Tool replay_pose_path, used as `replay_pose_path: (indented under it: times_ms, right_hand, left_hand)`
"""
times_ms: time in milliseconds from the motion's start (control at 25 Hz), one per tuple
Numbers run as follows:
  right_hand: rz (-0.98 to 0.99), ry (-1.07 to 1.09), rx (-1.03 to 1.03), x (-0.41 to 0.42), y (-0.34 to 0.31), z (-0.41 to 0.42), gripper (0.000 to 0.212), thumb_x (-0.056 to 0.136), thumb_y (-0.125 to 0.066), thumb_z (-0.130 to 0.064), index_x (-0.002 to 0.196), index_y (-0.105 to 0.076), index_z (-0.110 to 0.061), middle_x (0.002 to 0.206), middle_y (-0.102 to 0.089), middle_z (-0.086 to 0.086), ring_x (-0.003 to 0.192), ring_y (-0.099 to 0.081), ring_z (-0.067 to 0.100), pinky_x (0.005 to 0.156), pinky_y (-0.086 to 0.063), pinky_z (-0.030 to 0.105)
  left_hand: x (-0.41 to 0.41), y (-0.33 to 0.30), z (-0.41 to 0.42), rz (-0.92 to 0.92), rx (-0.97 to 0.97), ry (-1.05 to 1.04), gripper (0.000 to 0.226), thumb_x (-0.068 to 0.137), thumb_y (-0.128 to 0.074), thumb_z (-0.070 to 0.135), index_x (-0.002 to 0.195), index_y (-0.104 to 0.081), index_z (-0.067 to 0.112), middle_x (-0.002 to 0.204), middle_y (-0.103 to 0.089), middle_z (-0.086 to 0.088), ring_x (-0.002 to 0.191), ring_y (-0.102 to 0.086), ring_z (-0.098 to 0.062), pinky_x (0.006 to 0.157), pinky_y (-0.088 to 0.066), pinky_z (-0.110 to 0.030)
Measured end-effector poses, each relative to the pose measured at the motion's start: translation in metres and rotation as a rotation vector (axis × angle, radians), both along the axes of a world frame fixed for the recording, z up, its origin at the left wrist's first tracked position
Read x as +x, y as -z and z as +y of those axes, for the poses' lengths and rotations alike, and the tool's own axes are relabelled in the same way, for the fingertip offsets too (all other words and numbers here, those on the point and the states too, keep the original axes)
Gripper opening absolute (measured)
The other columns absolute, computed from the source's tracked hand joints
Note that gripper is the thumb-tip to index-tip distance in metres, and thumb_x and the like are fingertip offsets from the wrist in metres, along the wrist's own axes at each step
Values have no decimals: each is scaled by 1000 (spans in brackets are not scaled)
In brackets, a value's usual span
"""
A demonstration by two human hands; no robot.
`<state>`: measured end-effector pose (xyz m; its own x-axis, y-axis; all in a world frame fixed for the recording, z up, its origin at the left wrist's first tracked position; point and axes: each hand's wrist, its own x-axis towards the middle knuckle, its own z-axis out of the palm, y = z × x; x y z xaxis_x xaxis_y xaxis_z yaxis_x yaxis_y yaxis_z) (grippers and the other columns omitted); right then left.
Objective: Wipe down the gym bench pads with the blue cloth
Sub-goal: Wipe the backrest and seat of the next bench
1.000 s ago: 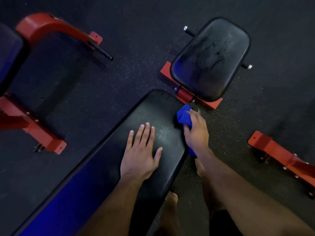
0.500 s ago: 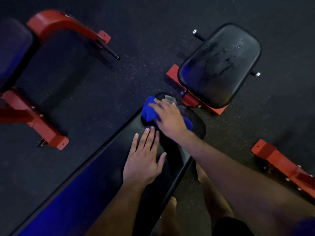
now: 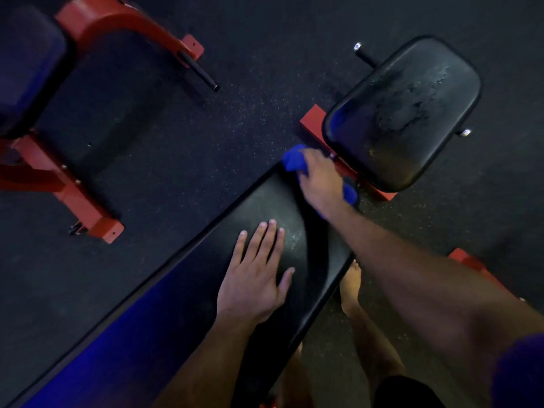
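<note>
blue cloth (image 3: 294, 161) moved to pad's far end | right hand (image 3: 322, 184) grips it

The right hand (image 3: 322, 184) covers most of the blue cloth (image 3: 294, 160), so its fingers' grip cannot be told. The long bench pad (image 3: 206, 278) runs off the bottom-left edge, and the neighbouring bench (image 3: 29, 63) is cut off at the left.

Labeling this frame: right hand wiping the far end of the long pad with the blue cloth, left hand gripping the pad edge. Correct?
Not quite. The head view shows the left hand lying flat on the long pad, fingers straight. The right hand does hold the blue cloth there.
</note>
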<state>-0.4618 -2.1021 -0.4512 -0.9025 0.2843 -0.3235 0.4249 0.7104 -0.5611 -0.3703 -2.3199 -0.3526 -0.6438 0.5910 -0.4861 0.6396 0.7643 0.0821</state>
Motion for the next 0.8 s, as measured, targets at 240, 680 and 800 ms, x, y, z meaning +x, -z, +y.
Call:
replay_pose_path:
  times_ms: [240,680,800]
  right_hand:
    - [236,-355,24,6,-7,-26,54,83,-49,-36,133,-57,-20,141,-55,-2,120,-54,27,94,-44,41]
    - [-280,-63,15,33,6,87,28,98,-52,-31,120,-49,-14,120,-58,13,111,-58,38,85,-46,47]
    - [-141,235,-187,84,-20,110,15,97,-56,-31,107,-53,-19,106,-65,8,100,-62,30,83,-47,40]
  left_hand:
    - [-2,1,1,-2,-10,0,74,104,-31,55,162,-20,11,171,-14,-10,158,-9,-23,127,-6,-50]
    - [0,2,0,46,-2,22,73,103,-32,57,160,-27,12,169,-21,-8,157,-16,-22,124,-11,-49]
    - [2,3,0,69,0,23,72,102,-32,56,159,-30,12,168,-24,-8,157,-17,-22,125,-12,-49]
